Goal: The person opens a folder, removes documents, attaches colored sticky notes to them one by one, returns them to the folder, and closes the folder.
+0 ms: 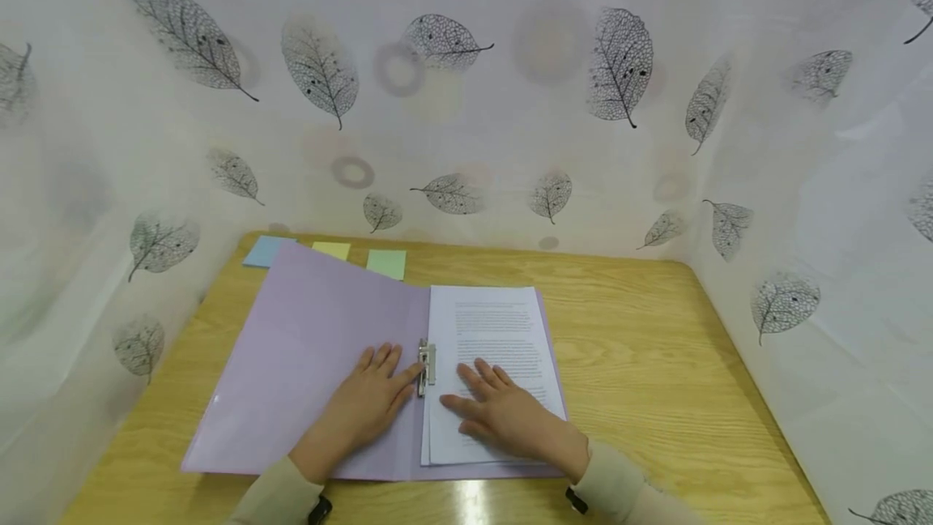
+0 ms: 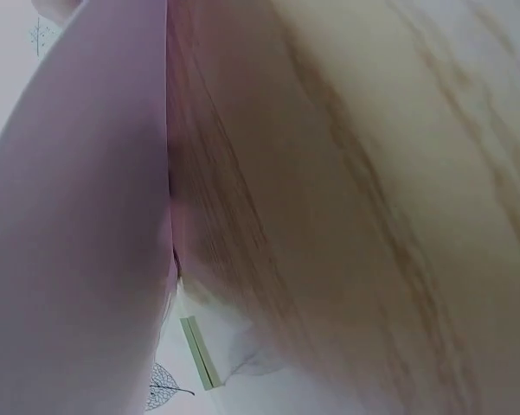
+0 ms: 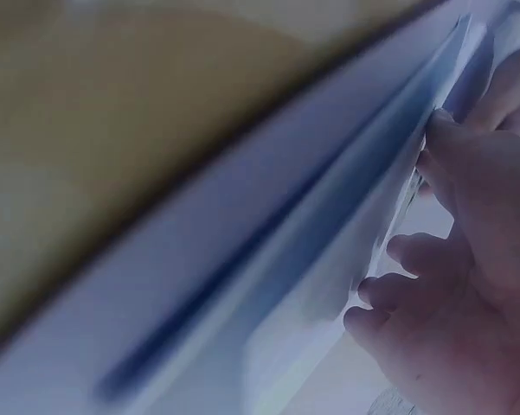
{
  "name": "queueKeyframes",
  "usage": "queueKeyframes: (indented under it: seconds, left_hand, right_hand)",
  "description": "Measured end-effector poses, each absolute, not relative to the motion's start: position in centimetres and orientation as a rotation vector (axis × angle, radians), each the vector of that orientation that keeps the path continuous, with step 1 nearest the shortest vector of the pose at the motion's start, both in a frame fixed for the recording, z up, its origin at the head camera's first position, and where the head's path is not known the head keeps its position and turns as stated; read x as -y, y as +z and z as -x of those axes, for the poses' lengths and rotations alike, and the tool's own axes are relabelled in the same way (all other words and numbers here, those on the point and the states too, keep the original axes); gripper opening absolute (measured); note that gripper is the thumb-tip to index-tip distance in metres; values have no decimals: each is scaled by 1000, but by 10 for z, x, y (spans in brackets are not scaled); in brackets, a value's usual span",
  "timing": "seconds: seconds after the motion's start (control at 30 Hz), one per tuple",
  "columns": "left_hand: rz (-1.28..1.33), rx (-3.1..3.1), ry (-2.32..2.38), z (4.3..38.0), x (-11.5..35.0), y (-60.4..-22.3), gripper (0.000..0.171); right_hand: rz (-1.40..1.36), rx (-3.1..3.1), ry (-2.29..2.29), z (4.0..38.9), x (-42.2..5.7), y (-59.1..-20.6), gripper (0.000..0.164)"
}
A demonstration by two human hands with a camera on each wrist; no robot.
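Observation:
A light purple folder lies spread on the table. Printed sheets are stacked on its right half, their left edge at a metal clip near the spine. My left hand rests over the inner cover with fingers extended, one fingertip at the clip. Fingers spread, my right hand lies across the lower part of the printed page. In the right wrist view, the right hand has its fingertips at the paper surface. The left wrist view shows mostly the purple cover and wood grain.
Behind the folder's upper left edge lie blue, yellow and green sticky-note pads. The wooden table extends to the right. A leaf-patterned white curtain surrounds the back and sides.

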State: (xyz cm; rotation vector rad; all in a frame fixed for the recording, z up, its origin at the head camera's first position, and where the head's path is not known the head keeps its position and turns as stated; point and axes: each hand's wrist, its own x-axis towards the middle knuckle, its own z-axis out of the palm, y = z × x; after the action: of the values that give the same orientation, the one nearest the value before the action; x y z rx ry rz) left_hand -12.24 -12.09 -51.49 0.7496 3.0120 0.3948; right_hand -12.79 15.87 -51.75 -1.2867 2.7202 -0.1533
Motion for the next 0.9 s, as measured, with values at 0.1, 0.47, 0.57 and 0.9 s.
queueKeyframes:
  seconds: [0.1,0.47,0.57,0.9]
  left_hand:
    - [-763,-3021,359,124,120,-514,42]
    - [-771,-3018,343,121,115,-508,43]
    - [-753,-3005,365,118,116,-506,42]
    - [-742,-3011,407,125,113,-512,41]
  right_hand:
    - [1371,-2715,-124,122,-150,-518,47]
    - [1405,-2711,-85,114,-133,-518,48]
    - [1393,-2697,-55,112,-131,-519,49]
    - [1442,-2766,34,114,-130,-518,46]
